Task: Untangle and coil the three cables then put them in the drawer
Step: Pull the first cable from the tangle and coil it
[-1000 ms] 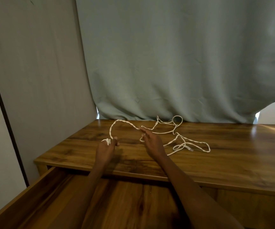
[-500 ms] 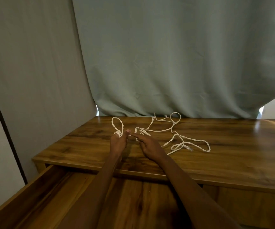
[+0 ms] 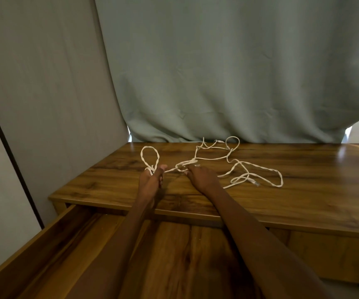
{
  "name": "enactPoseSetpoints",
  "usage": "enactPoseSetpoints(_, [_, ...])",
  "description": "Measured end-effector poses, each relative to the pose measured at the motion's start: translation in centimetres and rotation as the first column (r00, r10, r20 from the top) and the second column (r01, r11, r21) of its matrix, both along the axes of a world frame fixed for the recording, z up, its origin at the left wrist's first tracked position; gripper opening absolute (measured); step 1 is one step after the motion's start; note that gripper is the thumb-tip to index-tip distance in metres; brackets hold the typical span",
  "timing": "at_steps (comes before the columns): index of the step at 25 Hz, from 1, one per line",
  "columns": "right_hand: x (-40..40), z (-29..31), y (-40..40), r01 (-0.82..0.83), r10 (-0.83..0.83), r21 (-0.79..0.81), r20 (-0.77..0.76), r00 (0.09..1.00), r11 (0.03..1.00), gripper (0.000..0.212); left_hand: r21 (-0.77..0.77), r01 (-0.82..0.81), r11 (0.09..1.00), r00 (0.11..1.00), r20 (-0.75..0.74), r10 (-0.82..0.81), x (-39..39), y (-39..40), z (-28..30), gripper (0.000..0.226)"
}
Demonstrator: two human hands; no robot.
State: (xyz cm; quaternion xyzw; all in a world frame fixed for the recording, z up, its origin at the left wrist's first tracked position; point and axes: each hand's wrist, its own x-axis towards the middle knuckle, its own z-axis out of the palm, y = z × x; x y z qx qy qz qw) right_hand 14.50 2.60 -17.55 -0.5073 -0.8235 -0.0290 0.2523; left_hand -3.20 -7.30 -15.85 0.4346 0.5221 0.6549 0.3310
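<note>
Cables [image 3: 234, 167]: white tangle, far side of surface [image 3: 303, 201].
Left hand [image 3: 150, 182]: grip pinching a formed loop [image 3: 150, 157].
Right hand [image 3: 202, 176]: grip feeding the cord.
Tip: keep loops equal.
Drawer [image 3: 51, 240]: open, near.

The counter [image 3: 303, 203] is showing dark-grained wood with a smooth, glossy finish, catching a glare at its 2 o'clock corner; the open drawer [image 3: 174, 260] is showing the same wood; the white cables [image 3: 258, 168] are looking twisted and matt; the curtain [image 3: 217, 72] is hanging as matt, wrinkled cloth
</note>
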Motion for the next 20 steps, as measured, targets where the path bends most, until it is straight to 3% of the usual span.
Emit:
enactPoseSetpoints(4, [0.3,0.3,0.9,0.102,-0.102,0.114,-0.008,0.995,0.988,0.034,0.003,-0.011,1.000,0.999,0.048,0.011,0.0,-0.9,-0.1,0.029])
enactPoseSetpoints(9, [2.2,0.0,3.6,0.311,-0.307,0.067,-0.064,0.949,0.948,0.040,0.015,-0.130,0.991,0.982,0.143,0.127,-2.1,-1.5,0.5,0.024])
enactPoseSetpoints(20, [3.8,-1.1,7.0,0.491,-0.487,0.056,-0.073,0.870,0.869,0.034,0.049,-0.306,0.951,0.936,0.196,0.292,-6.3,-2.3,0.5,0.018])
